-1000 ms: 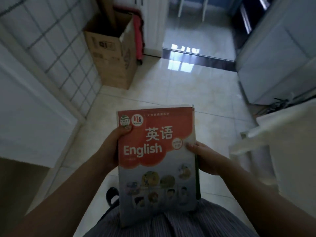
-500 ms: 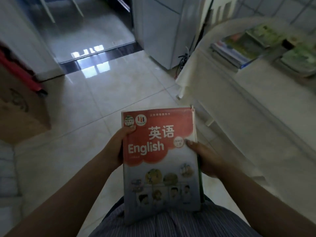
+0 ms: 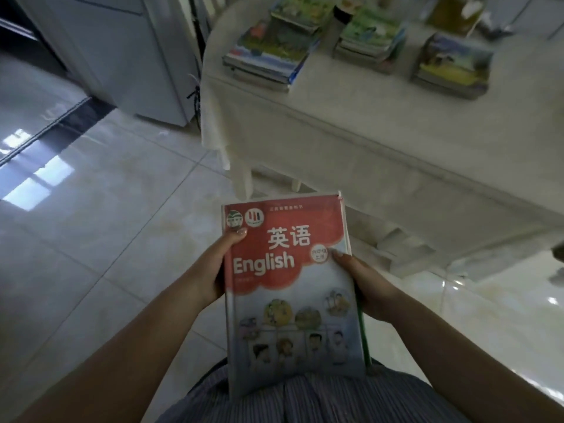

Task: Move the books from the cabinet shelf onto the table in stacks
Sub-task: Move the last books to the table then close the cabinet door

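The floor (image 3: 100, 227) of pale glossy tiles spreads wide and open to the left and ahead, up to a white cabinet (image 3: 122, 56) at the far left. The counter (image 3: 351, 123), draped in a white cloth, fills the upper right; its near edge runs diagonally down to the right, and its rounded left end hangs over thin white legs. Three stacks (image 3: 268, 53) of books lie along its far side, well apart from the near edge, with a broad bare strip of cloth in front of them. Both forearms reach forward from the bottom corners, bent inward at waist height. They carry a small pile topped by an English book (image 3: 290, 288), held low against the striped shirt (image 3: 305, 401), just short of the counter. The left hand (image 3: 210, 270) grips the left edge with the thumb on the cover; the right hand (image 3: 369, 288) grips the right edge, its fingers curled underneath.
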{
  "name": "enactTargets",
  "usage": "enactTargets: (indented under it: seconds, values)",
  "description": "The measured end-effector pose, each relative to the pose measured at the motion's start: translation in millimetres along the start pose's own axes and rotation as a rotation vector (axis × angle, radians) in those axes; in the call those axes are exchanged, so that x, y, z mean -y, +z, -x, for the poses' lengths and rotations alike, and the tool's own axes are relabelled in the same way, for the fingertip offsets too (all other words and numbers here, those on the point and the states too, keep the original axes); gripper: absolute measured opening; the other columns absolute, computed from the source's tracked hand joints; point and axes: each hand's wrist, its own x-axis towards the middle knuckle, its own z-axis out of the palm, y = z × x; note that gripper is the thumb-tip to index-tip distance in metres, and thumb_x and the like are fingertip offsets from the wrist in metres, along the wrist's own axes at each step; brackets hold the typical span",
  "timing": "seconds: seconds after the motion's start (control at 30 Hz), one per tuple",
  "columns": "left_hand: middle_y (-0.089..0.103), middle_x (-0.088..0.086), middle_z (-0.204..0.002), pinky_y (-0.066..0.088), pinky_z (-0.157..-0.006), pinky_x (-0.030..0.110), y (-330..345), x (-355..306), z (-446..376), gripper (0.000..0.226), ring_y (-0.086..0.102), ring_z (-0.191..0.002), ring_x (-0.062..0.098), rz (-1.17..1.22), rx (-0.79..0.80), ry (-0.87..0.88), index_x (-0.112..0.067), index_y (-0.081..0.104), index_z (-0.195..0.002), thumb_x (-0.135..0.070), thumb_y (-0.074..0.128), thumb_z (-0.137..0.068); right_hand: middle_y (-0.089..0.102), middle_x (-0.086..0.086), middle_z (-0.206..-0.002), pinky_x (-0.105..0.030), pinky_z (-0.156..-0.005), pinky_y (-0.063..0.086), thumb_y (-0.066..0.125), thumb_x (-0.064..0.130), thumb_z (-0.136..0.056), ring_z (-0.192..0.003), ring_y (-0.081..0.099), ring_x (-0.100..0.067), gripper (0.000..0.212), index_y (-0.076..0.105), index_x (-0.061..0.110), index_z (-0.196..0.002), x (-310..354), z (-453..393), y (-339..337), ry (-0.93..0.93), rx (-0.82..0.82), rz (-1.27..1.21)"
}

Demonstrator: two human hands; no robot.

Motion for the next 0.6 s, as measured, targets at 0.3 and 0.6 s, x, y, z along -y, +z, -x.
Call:
enactTargets:
  seconds: [0.3,0.6]
  values:
    - [0.075,0.005,-0.099,0.057,-0.063,0.031,102.7,-13.0,-83.1,0.050,0.072,-0.086,0.022,-0.124,0.118,0.023,-0.024,0.059,-0.117,-0.022,0.071,-0.068,0.070,-0.014,-0.113,-0.049,-0.087,0.054,0.062,0.048,-0.078,-0.103,0.067,-0.035,0.055,0.057,0.017,-0.123,57.3,-3.0,-106.6,-0.022,-0.151,-0.075]
    - [0.075,-0.002,-0.091,0.056,-0.058,0.024,232.9,-50.0,-165.8,0.037,0.073,-0.078,0.013,-0.253,0.200,0.040,-0.026,0.058,-0.113,-0.015,0.067,-0.079,0.069,-0.015,-0.116,-0.052,-0.091,0.051,0.062,0.054,-0.072,-0.105,0.066,-0.036,0.065,0.057,0.016,-0.124,126.4,-10.0,-216.8,-0.075,-0.187,-0.107]
